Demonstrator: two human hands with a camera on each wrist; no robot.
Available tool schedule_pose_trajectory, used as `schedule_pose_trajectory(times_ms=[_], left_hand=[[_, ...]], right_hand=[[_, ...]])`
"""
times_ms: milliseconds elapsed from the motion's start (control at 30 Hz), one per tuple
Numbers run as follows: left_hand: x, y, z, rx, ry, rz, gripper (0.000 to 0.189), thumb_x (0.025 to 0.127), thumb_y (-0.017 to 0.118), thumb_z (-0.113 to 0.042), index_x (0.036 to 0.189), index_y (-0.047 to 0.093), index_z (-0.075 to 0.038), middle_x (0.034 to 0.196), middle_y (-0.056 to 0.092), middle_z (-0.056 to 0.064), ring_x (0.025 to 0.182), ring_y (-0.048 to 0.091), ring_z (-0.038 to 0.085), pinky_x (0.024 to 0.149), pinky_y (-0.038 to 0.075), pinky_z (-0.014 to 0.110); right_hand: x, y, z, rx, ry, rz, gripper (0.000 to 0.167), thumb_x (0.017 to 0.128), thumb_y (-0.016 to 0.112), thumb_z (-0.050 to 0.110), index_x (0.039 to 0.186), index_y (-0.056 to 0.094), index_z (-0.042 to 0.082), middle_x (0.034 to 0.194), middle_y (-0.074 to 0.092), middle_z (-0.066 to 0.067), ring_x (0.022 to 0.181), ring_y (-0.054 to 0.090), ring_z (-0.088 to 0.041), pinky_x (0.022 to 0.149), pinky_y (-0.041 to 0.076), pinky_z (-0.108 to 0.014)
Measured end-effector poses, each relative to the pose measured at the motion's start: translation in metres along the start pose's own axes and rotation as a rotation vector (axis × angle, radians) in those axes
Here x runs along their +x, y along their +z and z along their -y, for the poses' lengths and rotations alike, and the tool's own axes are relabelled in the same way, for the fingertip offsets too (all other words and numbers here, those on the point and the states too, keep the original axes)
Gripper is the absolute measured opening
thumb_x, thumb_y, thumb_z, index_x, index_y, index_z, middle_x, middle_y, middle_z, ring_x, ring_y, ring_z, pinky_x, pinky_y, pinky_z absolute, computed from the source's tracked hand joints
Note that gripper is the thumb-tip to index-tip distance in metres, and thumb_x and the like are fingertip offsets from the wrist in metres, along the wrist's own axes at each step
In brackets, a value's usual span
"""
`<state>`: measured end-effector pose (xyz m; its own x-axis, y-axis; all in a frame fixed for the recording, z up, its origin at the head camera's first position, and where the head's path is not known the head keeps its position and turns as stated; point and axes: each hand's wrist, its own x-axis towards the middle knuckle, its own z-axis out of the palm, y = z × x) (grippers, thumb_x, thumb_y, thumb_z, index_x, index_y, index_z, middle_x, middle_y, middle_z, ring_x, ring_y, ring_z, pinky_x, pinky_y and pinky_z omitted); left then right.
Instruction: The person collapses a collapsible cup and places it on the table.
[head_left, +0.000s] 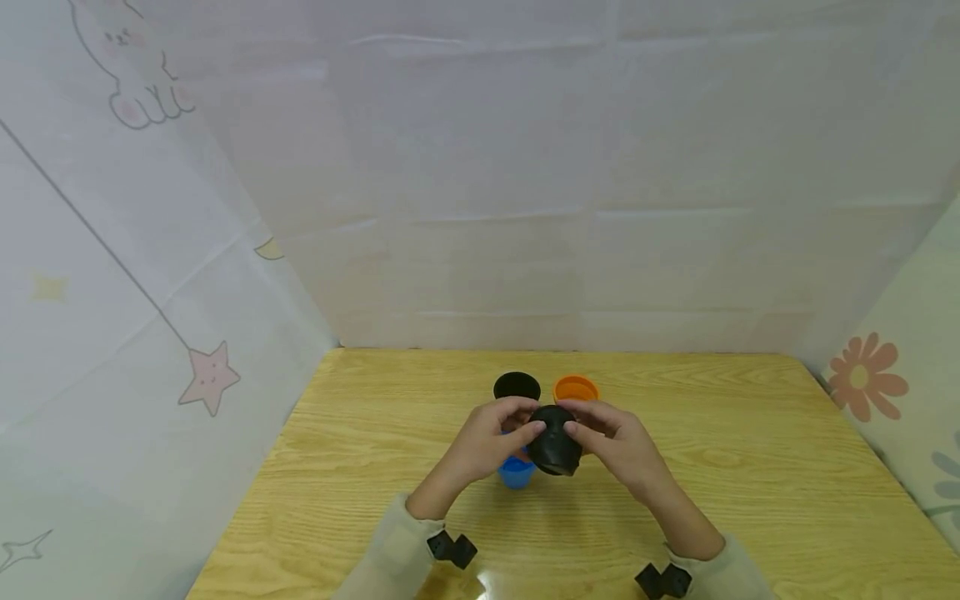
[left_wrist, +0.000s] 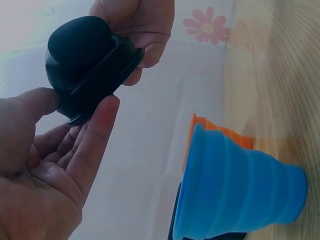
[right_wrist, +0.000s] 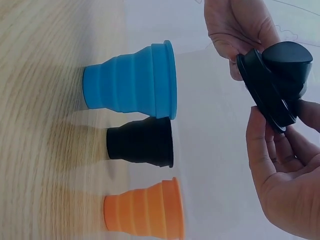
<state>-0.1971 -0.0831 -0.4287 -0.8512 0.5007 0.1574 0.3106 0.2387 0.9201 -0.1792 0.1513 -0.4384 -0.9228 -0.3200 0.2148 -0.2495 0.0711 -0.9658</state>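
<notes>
Both hands hold a black collapsible cup (head_left: 555, 446) in the air above the table; its ringed wall looks partly folded, with a rounded end bulging out beyond a wide rim. My left hand (head_left: 487, 442) pinches one side between thumb and fingers. On the opposite side, my right hand (head_left: 628, 450) grips it the same way. Below stands a blue ribbed cup (right_wrist: 132, 80), partly covered by the held cup and left hand in the head view. Behind it are a second black cup (right_wrist: 142, 142) and an orange cup (right_wrist: 147, 207), both upright and extended.
The wooden table (head_left: 360, 467) meets a pale cloth wall (head_left: 480, 183) at its back edge. Printed cloth also lines the left and right sides. Each sleeved wrist carries a small black device, the left one (head_left: 452, 550) and the right one (head_left: 663, 581).
</notes>
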Motion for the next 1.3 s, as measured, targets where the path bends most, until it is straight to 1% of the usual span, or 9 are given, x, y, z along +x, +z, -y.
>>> schedule_pose_trajectory(times_ms=[233,367,467,700,900,1033,1167,1267,1300], left_hand=[[-0.002,-0.001,-0.005,0.083,0.048,-0.017,0.032,0.101,0.066,-0.025,0.127,0.068,-0.007,0.101,0.066,0.005,0.083,0.068,0.014,0.060,0.061,0.028],[-0.002,-0.002,-0.005,0.127,0.080,-0.036,0.028,0.099,0.068,-0.022,0.124,0.070,-0.007,0.097,0.065,0.002,0.081,0.066,0.012,0.060,0.060,0.026],[-0.002,-0.002,-0.005,0.156,0.101,-0.051,0.026,0.098,0.068,-0.019,0.122,0.071,-0.008,0.096,0.066,0.000,0.081,0.065,0.010,0.062,0.060,0.025],[-0.002,-0.002,-0.006,0.159,0.121,-0.067,0.023,0.096,0.069,-0.015,0.119,0.073,-0.008,0.095,0.065,-0.001,0.079,0.065,0.010,0.062,0.059,0.026],[-0.001,0.000,-0.007,0.178,0.129,-0.089,0.022,0.096,0.069,-0.012,0.117,0.073,-0.008,0.095,0.065,-0.001,0.078,0.064,0.009,0.063,0.059,0.025],[-0.001,0.002,-0.009,0.163,0.133,-0.109,0.020,0.096,0.068,-0.011,0.115,0.073,-0.008,0.096,0.067,0.001,0.077,0.065,0.009,0.062,0.059,0.026],[-0.002,0.003,-0.010,0.099,0.129,-0.107,0.021,0.098,0.067,-0.014,0.118,0.072,-0.009,0.100,0.069,0.005,0.080,0.067,0.012,0.060,0.060,0.027],[-0.002,0.002,-0.011,0.054,0.120,-0.086,0.023,0.100,0.067,-0.018,0.121,0.071,-0.009,0.103,0.071,0.007,0.085,0.069,0.015,0.063,0.060,0.027],[-0.003,0.001,-0.011,0.046,0.117,-0.078,0.024,0.100,0.066,-0.019,0.122,0.070,-0.010,0.104,0.071,0.007,0.086,0.069,0.015,0.067,0.060,0.027]], right_hand=[[-0.001,0.001,0.001,-0.050,-0.035,-0.018,0.032,0.099,0.067,0.013,0.128,0.066,0.000,0.114,0.063,-0.017,0.091,0.065,-0.016,0.074,0.062,-0.037],[-0.003,0.002,0.002,-0.107,-0.053,-0.045,0.028,0.098,0.068,0.014,0.125,0.069,0.004,0.107,0.064,-0.014,0.087,0.063,-0.016,0.072,0.062,-0.035],[-0.004,0.002,0.003,-0.158,-0.071,-0.063,0.026,0.098,0.069,0.016,0.123,0.070,0.008,0.106,0.066,-0.011,0.086,0.062,-0.016,0.071,0.062,-0.033],[-0.006,0.005,0.005,-0.248,-0.112,-0.107,0.022,0.097,0.070,0.016,0.119,0.073,0.013,0.102,0.068,-0.004,0.085,0.059,-0.014,0.069,0.061,-0.031],[-0.006,0.006,0.006,-0.266,-0.151,-0.133,0.020,0.097,0.070,0.012,0.116,0.074,0.013,0.101,0.069,-0.002,0.084,0.060,-0.013,0.067,0.061,-0.030],[-0.005,0.007,0.004,-0.237,-0.170,-0.147,0.020,0.098,0.069,0.011,0.117,0.074,0.011,0.104,0.071,-0.006,0.088,0.065,-0.009,0.068,0.062,-0.030],[-0.005,0.006,0.003,-0.132,-0.152,-0.133,0.024,0.099,0.066,0.010,0.122,0.071,0.004,0.113,0.070,-0.014,0.098,0.069,-0.009,0.074,0.062,-0.031],[-0.005,0.004,0.005,-0.050,-0.135,-0.099,0.028,0.101,0.063,0.010,0.127,0.067,-0.002,0.119,0.068,-0.012,0.102,0.069,-0.011,0.077,0.062,-0.032],[-0.006,0.004,0.005,-0.024,-0.131,-0.086,0.030,0.101,0.062,0.010,0.128,0.066,-0.003,0.121,0.068,-0.010,0.102,0.069,-0.013,0.078,0.062,-0.032]])
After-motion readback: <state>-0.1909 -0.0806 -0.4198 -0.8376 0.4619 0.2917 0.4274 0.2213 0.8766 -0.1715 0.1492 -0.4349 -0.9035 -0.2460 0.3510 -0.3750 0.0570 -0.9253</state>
